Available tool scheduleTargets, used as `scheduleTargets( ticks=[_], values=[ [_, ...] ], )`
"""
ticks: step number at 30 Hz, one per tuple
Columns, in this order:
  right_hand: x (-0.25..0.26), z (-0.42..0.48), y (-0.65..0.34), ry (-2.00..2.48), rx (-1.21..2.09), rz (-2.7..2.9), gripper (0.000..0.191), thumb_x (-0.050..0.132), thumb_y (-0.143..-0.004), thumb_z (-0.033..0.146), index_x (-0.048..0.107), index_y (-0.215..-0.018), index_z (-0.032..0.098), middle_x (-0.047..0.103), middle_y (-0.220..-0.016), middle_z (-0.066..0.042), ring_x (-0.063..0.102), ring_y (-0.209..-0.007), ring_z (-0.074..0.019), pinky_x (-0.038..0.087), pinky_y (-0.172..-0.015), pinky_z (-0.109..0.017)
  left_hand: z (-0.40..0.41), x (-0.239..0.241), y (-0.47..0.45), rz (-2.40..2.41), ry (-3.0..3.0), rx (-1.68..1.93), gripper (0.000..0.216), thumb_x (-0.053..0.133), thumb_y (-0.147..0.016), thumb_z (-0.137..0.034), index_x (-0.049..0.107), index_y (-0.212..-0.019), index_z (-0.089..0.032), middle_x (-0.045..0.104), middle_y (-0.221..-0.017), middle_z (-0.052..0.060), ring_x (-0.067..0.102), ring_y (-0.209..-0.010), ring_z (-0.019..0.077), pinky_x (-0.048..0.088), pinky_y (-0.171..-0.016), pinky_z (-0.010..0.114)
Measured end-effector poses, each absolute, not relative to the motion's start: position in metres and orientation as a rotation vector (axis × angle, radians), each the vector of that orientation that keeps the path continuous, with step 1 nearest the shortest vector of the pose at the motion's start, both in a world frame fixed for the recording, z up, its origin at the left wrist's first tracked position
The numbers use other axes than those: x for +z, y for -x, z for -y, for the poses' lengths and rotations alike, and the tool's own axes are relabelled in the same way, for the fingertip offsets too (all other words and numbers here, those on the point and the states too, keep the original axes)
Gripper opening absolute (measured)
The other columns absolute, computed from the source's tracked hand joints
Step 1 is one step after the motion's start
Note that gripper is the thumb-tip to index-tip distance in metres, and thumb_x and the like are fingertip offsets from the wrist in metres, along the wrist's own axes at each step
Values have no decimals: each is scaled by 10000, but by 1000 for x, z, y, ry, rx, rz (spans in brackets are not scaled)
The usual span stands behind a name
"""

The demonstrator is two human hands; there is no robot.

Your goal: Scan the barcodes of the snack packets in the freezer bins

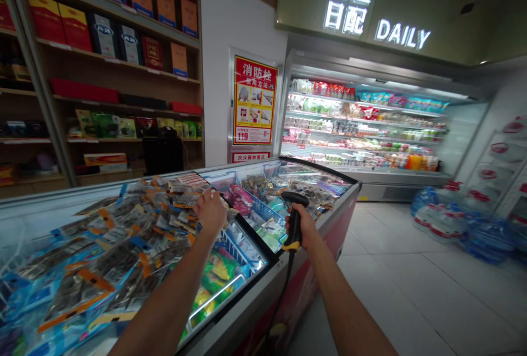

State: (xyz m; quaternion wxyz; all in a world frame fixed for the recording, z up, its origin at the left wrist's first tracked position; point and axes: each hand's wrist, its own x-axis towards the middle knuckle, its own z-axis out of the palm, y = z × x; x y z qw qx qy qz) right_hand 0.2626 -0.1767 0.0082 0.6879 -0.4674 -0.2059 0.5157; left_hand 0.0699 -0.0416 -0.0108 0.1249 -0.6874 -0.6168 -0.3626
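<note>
My right hand (305, 227) grips a black handheld barcode scanner (293, 206) with a yellow band; its cable hangs down along the freezer front. The scanner head points over the chest freezer (313, 224). My left hand (211, 209) reaches into the freezer and rests on a heap of flat blue-and-orange packets (123, 235), fingers closed around the edge of one packet. Blue wire baskets (257, 210) with more wrapped goods lie between the two hands.
Wooden shelves (102, 70) with boxed goods stand behind the freezer. A red fire notice (254, 100) hangs on the wall. An open chilled cabinet (362, 125) lines the back. Stacked water jugs (461, 218) sit on the tiled floor at right.
</note>
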Motion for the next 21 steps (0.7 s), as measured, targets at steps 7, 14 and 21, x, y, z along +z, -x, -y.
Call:
scheduleTargets(
  ticks=[7,14,21],
  values=[
    [10,196,-298,1007,1098,405,196,493,-686,358,468,-631,172,488,-394,33,440,-311,-91,347,-308,-195,49,-4,-124,1685,2204,-1064,392,420,-704,-166,522,-1082,-193,466,-1182,109,403,-1059,274,328,-836,412],
    [-1,204,-324,1068,1010,378,205,519,-671,370,496,-645,168,509,-421,20,446,-327,-94,344,-315,-201,71,-37,-224,1723,2971,-936,523,592,-598,-401,529,-1062,-168,566,-1060,143,471,-1022,297,362,-795,373],
    [-6,211,-333,1062,1007,370,225,532,-654,388,495,-665,166,506,-437,27,458,-339,-91,342,-327,-195,72,-58,-262,1980,3152,-1209,275,644,-493,-105,624,-762,-158,645,-872,83,552,-899,239,391,-743,289]
  ],
)
